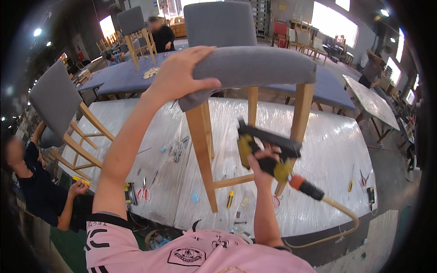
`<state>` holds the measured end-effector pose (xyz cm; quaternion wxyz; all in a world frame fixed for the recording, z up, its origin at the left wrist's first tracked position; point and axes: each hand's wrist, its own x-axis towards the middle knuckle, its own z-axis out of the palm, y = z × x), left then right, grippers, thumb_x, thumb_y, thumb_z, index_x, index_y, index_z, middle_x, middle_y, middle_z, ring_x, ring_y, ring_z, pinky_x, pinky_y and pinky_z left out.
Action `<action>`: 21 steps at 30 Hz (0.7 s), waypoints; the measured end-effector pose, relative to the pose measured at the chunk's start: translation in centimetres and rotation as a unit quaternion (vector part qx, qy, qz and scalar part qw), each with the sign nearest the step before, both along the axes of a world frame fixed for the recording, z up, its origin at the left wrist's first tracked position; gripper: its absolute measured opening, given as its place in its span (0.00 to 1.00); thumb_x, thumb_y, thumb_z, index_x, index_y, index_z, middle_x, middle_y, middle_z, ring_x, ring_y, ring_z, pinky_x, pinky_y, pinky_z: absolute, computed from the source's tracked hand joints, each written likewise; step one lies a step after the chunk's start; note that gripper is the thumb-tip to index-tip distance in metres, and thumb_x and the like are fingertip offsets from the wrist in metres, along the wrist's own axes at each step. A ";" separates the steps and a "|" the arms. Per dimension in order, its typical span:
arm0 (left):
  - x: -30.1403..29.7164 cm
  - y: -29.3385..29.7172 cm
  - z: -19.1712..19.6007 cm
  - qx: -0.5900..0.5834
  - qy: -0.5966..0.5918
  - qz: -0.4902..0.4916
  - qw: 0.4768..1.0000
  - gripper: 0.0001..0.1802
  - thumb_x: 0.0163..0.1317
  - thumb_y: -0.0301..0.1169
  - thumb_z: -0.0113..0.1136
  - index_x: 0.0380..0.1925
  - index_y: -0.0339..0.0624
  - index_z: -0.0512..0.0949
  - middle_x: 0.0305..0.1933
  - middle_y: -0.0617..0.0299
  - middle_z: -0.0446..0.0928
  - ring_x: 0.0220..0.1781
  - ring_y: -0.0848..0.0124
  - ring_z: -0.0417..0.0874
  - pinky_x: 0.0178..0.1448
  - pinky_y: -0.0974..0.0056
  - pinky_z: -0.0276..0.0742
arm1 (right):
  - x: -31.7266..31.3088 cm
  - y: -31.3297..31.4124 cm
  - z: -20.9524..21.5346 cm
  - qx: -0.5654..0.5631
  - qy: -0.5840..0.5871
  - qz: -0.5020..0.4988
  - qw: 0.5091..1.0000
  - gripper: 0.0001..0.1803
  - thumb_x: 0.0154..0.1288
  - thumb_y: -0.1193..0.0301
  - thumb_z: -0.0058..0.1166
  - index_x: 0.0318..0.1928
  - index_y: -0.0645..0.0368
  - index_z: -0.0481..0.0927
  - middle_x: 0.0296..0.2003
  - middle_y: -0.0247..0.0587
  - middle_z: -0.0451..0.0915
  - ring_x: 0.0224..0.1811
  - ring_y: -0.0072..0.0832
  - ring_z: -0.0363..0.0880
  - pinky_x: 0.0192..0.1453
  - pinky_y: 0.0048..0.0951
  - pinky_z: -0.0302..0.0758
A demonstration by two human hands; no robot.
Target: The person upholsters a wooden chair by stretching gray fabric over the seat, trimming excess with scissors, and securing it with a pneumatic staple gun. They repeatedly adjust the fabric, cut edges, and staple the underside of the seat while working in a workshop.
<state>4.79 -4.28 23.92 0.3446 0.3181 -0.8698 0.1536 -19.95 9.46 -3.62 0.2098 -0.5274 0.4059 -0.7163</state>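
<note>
A tall chair with a grey padded seat point(259, 66), grey backrest point(221, 25) and pale wooden legs point(200, 150) stands upright on the plastic-covered worktable point(159, 191). My left hand point(182, 75) lies over the seat's left front corner, fingers spread on the fabric and thumb along the front edge. Below the seat, between the front legs, my right hand point(261, 161) grips a black and yellow-green staple gun point(268, 141) by its handle. An orange and black fitting point(307, 187) joins it to a yellowish air hose point(348, 214). The gun's nose is apart from the chair.
Red-handled scissors point(144, 193), a yellow-handled screwdriver point(230, 199) and another staple gun point(371, 195) lie on the table. At left, a co-worker point(38, 182) holds a yellow tool beside another grey chair point(57, 98). Behind stands a blue-covered table point(123, 86) with a chair on it.
</note>
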 end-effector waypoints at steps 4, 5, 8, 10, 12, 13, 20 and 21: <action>1.3 -3.5 -3.0 0.147 0.304 -0.093 0.937 0.30 0.65 0.50 0.72 0.61 0.45 0.82 0.61 0.54 0.83 0.66 0.63 0.80 0.72 0.62 0.69 | -4.8 7.4 -6.4 -0.054 -0.122 -0.026 0.991 0.15 0.53 0.81 0.64 0.39 0.56 0.72 0.60 0.49 0.74 0.66 0.46 0.76 0.75 0.50 0.67; 1.5 -4.3 -3.8 0.147 0.364 -0.112 0.913 0.28 0.68 0.50 0.70 0.59 0.43 0.84 0.59 0.55 0.84 0.65 0.64 0.80 0.72 0.63 0.69 | -5.2 9.9 -8.3 -0.005 -0.243 -0.043 0.969 0.19 0.52 0.82 0.63 0.43 0.56 0.73 0.60 0.48 0.74 0.65 0.46 0.77 0.73 0.49 0.70; 1.4 -5.9 -5.4 0.159 0.437 -0.114 0.878 0.29 0.73 0.48 0.65 0.65 0.41 0.78 0.61 0.56 0.82 0.64 0.67 0.79 0.71 0.63 0.69 | -9.3 16.8 -14.1 0.141 -0.443 -0.149 0.873 0.16 0.55 0.82 0.60 0.44 0.60 0.74 0.58 0.48 0.76 0.57 0.42 0.80 0.67 0.44 0.76; -0.1 -5.6 -7.0 0.131 0.502 -0.108 0.848 0.33 0.73 0.50 0.63 0.70 0.41 0.73 0.63 0.54 0.80 0.64 0.67 0.78 0.72 0.63 0.69 | -12.1 20.8 -18.7 0.218 -0.484 -0.238 0.813 0.11 0.60 0.79 0.59 0.43 0.61 0.75 0.50 0.45 0.79 0.51 0.36 0.82 0.59 0.40 0.80; -1.8 -5.7 -9.1 0.085 0.522 -0.061 0.847 0.37 0.74 0.52 0.62 0.73 0.41 0.69 0.64 0.51 0.79 0.64 0.66 0.79 0.70 0.62 0.71 | -15.5 24.9 -25.1 0.271 -0.526 -0.254 0.765 0.07 0.62 0.75 0.60 0.40 0.60 0.78 0.38 0.39 0.81 0.41 0.32 0.85 0.50 0.37 0.84; -1.7 -5.8 -10.5 0.051 0.507 -0.012 0.860 0.39 0.73 0.53 0.62 0.73 0.40 0.67 0.65 0.49 0.78 0.63 0.65 0.80 0.69 0.61 0.73 | -17.2 26.3 -27.5 0.313 -0.584 -0.240 0.710 0.16 0.58 0.78 0.63 0.47 0.61 0.78 0.41 0.41 0.81 0.45 0.34 0.84 0.55 0.38 0.82; -2.9 -6.9 -10.7 0.176 0.528 0.117 0.822 0.44 0.69 0.63 0.59 0.67 0.33 0.70 0.52 0.41 0.85 0.49 0.54 0.91 0.49 0.53 0.84 | -27.3 28.1 -39.0 0.385 -0.669 -0.126 0.623 0.25 0.60 0.73 0.66 0.57 0.56 0.73 0.48 0.43 0.78 0.50 0.32 0.80 0.56 0.41 0.83; -2.5 -7.4 -10.5 0.188 0.516 0.150 0.822 0.45 0.69 0.65 0.58 0.66 0.33 0.71 0.49 0.41 0.86 0.48 0.53 0.91 0.51 0.53 0.84 | -27.4 27.3 -39.1 0.408 -0.471 -0.109 0.775 0.18 0.63 0.62 0.62 0.51 0.56 0.78 0.47 0.43 0.83 0.49 0.36 0.84 0.55 0.43 0.84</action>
